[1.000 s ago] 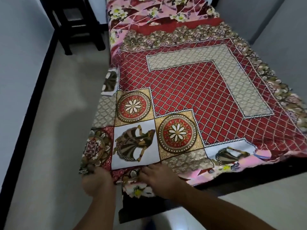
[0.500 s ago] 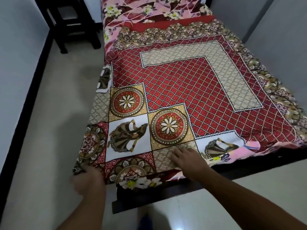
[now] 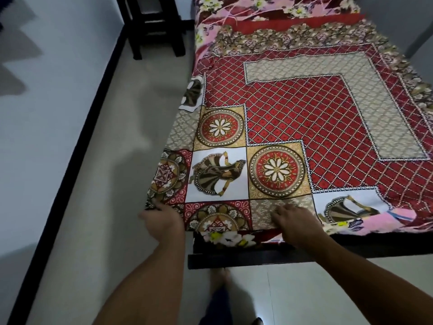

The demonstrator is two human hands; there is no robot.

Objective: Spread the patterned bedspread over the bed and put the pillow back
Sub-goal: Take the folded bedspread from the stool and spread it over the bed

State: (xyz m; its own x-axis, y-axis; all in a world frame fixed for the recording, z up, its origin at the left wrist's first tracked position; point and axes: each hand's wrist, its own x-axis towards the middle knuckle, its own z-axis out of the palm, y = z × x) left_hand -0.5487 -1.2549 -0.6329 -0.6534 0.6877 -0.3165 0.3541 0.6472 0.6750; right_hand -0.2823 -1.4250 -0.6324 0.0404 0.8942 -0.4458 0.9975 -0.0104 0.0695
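Observation:
The patterned bedspread [image 3: 316, 118], red lattice with beige bands and medallion squares, lies flat over most of the bed. My left hand [image 3: 164, 221] grips its near left corner, which hangs over the bed's side. My right hand [image 3: 295, 222] rests palm down on the near edge, fingers spread on a beige square. Under the spread a pink floral sheet [image 3: 257, 10] shows at the far end and near right corner. The dark bed frame [image 3: 246, 256] shows below the near edge. No pillow is in view.
A dark wooden stool [image 3: 152, 22] stands on the floor at the far left of the bed. A pale tiled aisle [image 3: 112, 160] runs between the bed and the left wall with its black skirting. A grey wall closes the right side. My feet are below the frame.
The near edge of the bedspread has been drawn down toward the foot, showing one more row of squares. My right hand slid right along the edge; the left kept the corner.

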